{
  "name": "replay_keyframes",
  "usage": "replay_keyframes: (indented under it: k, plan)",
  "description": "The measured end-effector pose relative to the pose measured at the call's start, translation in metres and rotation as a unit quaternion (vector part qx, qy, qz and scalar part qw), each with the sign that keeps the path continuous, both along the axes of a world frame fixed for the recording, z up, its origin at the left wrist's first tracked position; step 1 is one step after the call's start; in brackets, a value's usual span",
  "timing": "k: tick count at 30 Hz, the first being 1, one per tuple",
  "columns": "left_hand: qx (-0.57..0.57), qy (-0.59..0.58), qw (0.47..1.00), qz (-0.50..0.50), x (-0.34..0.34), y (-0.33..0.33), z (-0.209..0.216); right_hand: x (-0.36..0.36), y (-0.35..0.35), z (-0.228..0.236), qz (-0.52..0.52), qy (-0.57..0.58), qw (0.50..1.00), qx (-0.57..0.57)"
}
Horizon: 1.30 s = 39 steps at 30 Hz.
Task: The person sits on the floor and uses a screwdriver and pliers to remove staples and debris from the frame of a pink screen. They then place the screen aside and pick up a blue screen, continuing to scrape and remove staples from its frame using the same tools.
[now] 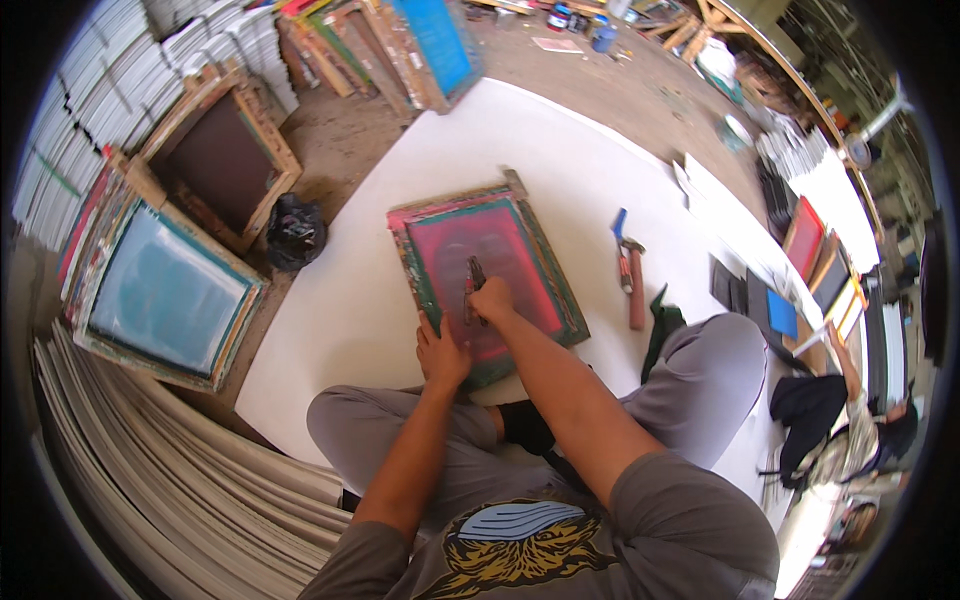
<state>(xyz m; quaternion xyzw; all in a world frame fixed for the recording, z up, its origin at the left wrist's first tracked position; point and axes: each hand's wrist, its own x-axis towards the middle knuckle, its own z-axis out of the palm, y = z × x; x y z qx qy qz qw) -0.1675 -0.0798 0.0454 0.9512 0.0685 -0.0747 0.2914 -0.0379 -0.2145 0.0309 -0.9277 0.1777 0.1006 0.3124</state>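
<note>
A screen-printing frame with a pink mesh and green-edged wooden sides lies on the white sheet in front of my crossed legs. In my right hand is a pair of pliers with red on the handles, held over the mesh. The fist wraps round the handles, and the dark jaws point away from me. Whether the jaws touch the mesh I cannot tell. My left hand rests on the frame's near left side, its fingers spread along the edge.
Right of the frame lie a hammer, a red-handled tool and dark green cloth. More screen frames lean at left, near a black plastic bag. Stacked boards stand at lower left. Another person is at far right.
</note>
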Motion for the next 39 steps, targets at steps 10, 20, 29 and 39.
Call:
replay_keyframes:
  k: [10,20,29,39]
  plan:
    - [0.044,-0.010,0.999,-0.009,-0.007,0.032,-0.020,-0.030,-0.052,0.035,-0.100,0.019,0.937,0.333]
    - [0.036,-0.030,0.999,-0.011,-0.003,0.022,-0.019,-0.017,-0.167,0.048,-0.156,-0.013,0.903,0.400]
    - [-0.010,-0.108,0.992,0.064,0.009,0.022,-0.035,0.011,-0.276,0.031,-0.111,-0.026,0.972,0.207]
    - [0.098,-0.041,0.985,0.135,0.003,0.023,-0.036,-0.001,-0.261,0.014,-0.145,-0.038,0.978,-0.142]
